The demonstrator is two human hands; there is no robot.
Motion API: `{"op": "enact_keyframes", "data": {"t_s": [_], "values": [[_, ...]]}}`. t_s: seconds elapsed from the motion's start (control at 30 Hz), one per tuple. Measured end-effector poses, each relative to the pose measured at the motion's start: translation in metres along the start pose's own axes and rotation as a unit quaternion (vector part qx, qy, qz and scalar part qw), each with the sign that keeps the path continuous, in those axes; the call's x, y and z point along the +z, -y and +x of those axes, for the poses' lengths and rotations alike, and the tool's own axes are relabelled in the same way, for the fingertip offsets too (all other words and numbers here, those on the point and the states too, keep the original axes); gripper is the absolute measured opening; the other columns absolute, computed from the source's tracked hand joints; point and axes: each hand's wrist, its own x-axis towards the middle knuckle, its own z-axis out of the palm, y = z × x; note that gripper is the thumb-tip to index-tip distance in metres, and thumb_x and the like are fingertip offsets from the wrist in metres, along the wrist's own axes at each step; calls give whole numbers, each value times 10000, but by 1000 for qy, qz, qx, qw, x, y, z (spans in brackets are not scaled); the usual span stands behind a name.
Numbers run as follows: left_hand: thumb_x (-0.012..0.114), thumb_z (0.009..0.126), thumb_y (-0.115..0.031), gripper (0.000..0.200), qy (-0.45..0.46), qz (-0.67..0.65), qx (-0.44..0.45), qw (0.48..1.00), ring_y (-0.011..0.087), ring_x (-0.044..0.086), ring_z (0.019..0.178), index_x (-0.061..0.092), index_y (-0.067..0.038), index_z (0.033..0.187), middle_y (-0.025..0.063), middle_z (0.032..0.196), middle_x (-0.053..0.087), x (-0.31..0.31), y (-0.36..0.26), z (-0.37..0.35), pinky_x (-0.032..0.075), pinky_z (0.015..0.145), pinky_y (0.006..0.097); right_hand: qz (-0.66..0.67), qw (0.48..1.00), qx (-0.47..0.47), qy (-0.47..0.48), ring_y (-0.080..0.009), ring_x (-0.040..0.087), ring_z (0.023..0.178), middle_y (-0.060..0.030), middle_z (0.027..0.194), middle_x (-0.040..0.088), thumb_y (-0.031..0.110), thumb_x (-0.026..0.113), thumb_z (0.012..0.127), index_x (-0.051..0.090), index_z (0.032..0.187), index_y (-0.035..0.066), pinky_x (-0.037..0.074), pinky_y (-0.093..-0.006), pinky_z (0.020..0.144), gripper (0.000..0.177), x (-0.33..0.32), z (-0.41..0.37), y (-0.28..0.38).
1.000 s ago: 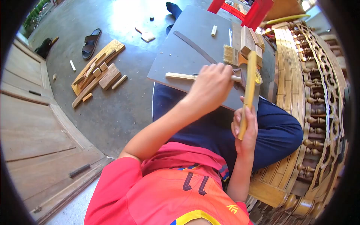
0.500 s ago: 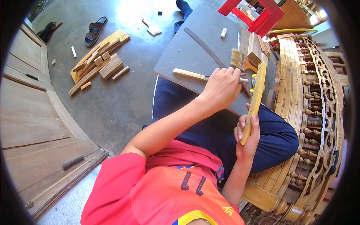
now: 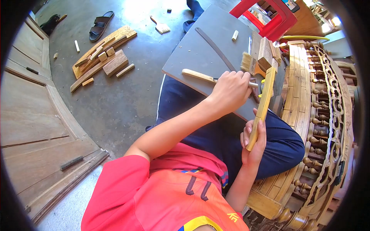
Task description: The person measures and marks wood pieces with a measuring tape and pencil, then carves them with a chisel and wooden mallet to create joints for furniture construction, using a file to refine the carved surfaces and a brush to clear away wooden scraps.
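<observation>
My right hand [image 3: 230, 91] is closed round a tool with a pale wooden handle [image 3: 197, 75], whose far end reaches toward a curved strip of wood. That yellowish wood strip [image 3: 263, 106] stands tilted in my left hand [image 3: 254, 136], its lower end between thumb and fingers. Behind the strip shows a small yellow and black item, mostly hidden. A wide paintbrush [image 3: 248, 62] and a wood block [image 3: 265, 54] are just beyond, on the grey board [image 3: 208, 42]. A dark metal ruler [image 3: 214, 46] lies across the board.
Wood pieces [image 3: 115, 63], a sandal [image 3: 101, 26] and another brush [image 3: 160, 25] lie on the floor at the left. A red frame [image 3: 269, 19] stands at the top. Carved wooden furniture [image 3: 295, 84] fills the right side; wooden panels [image 3: 34, 123] line the left.
The view has shifted slightly, moving the board and floor items a little right in the frame. Both hands keep their holds, with hardly any movement between them.
</observation>
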Motion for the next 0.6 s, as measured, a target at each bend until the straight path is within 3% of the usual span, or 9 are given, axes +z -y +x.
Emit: {"op": "enact_keyframes", "data": {"t_s": [0.37,0.6], "values": [[663,982,-188,194,-10,-33,-8,999,390,691,852,571,-20,946,174,871,665,-2,1,1,531,795,493,-19,1000,-3,7,-32,408,508,-9,849,508,316,444,1175,428,1572,1,360,-180,432,507,0,0,1],[662,981,-171,205,-63,-77,-14,995,437,688,833,536,-12,950,203,853,653,-3,5,3,545,761,533,-107,990,-87,-20,-32,427,485,-27,881,585,253,530,1138,457,1549,48,342,-172,430,465,4,-1,22]]}}
